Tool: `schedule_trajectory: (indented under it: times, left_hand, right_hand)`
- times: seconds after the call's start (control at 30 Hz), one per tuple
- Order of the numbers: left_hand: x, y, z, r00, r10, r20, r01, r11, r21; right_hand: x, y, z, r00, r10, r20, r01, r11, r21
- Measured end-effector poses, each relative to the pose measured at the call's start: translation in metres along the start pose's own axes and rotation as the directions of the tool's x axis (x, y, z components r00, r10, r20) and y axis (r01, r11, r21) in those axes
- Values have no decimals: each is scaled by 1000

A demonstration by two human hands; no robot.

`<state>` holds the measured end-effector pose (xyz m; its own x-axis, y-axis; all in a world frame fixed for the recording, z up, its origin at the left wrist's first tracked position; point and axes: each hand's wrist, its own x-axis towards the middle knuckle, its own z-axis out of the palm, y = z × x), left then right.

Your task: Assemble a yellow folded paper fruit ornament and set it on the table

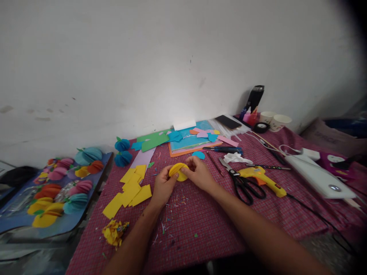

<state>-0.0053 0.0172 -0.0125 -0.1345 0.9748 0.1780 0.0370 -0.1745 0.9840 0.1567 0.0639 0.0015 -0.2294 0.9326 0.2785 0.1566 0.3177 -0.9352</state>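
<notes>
Right at the middle of the table, both hands meet on a yellow paper disc (178, 171), a rounded piece that looks folded, its upper flap arching over the lower one. The left hand (163, 186) pinches the disc's left edge with curled fingers, and the right hand (198, 173) grips the right edge, thumb on top; both are closed on the paper, held just above the cloth. The tablecloth (218, 229) is a woven red check, speckled with tiny paper scraps near the forearms.

Just left of the hands lies a loose fan of flat yellow paper squares (130, 190), overlapping one another. Nearer the table's front edge sits a crumpled heap of yellow trimmings (114, 231). To the right, well clear of the hands, black-handled scissors (242, 181) lie open, with a yellow glue gun (262, 178) touching or just beside them, its dark cord trailing away. Behind the hands is a stack of coloured sheets (189, 142) with small cut shapes strewn on top, and two blue ribbed paper balls (122, 152) stand at the cloth's left corner. On a blue board (17, 225) beside the table rest many ribbed paper balls in pink, orange, yellow and teal.
</notes>
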Motion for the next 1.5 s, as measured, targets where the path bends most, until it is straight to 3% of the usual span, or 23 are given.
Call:
schedule_trajectory:
  times: [0.13,0.7,0.9,1.17,1.5]
  left_hand:
    - [0,-1,-1,1000,9,23,-10,1000,26]
    - [1,4,0,999,-32,0,32,999,-24]
    - [0,3,1,1000,-18,17,18,1000,10]
    - [1,2,0,999,-33,10,33,999,-16]
    - [-4,6,1,997,-14,82,18,999,-47]
  right_hand:
    - [2,3,0,992,36,122,-38,999,15]
    - [-1,2,0,990,-4,139,6,1000,-8]
    - [-2,6,3,995,-11,96,23,993,-119]
    - [-1,2,-1,987,-31,157,30,1000,8]
    - [3,5,-3,993,15,117,-13,1000,-16]
